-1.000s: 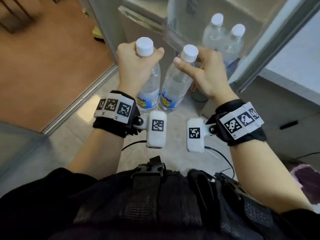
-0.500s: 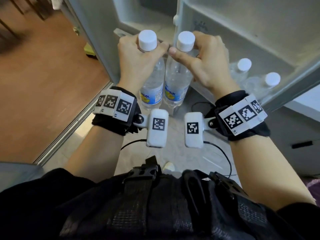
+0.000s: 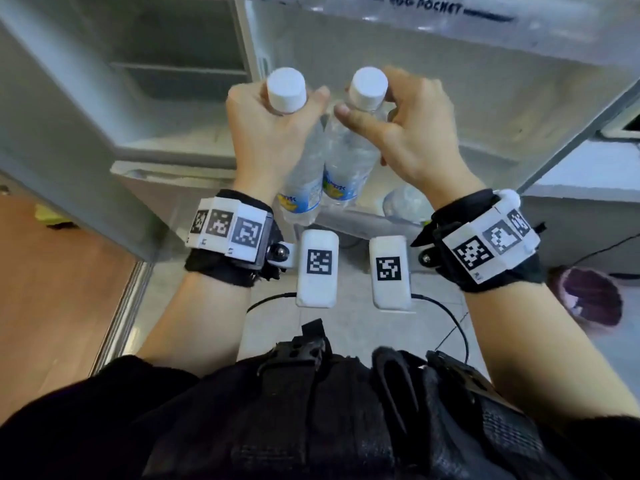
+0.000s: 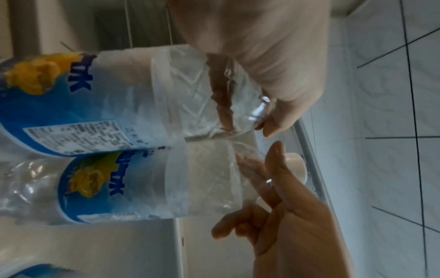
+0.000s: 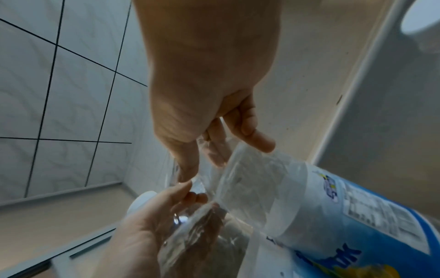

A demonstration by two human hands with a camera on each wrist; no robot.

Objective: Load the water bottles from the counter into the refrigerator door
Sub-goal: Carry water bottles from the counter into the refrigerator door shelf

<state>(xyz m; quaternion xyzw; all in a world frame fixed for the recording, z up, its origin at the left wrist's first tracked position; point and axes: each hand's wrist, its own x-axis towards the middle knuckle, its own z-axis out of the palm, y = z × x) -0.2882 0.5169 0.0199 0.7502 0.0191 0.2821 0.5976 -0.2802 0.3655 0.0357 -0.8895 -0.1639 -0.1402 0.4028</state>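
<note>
While a second ago the two bottles hung over bare floor tiles just short of the door, they have now come forward and up, so that the open refrigerator door fills the far view and the moulded words of the egg pocket point(image 3: 426, 8) show along its top edge. The left hand point(image 3: 273, 133) is curled tight round the neck of the left bottle point(image 3: 301, 188), just under its white cap, and the right hand point(image 3: 408, 133) pinches the neck of the right bottle point(image 3: 346, 168) with thumb and forefinger while its other fingers fan loosely behind. Both bottles hang upright and touch along their sides, blue and yellow labels low, their bases above the low door shelf point(image 3: 360, 220). To my mind the carry is all but over and what is left is the lowering in. One bottle already stored point(image 3: 405, 202) lies low on the right of that shelf, partly hidden by the right wrist, so free room looks to be on the left, and the pair may have to go down one by one. The shelf's near lip must be cleared first, and the egg pocket overhead limits the lift. On the far left stands the refrigerator's inner shelf point(image 3: 173, 69), and a purple bucket point(image 3: 588, 296) sits on the floor at the near right, out of the way.
</note>
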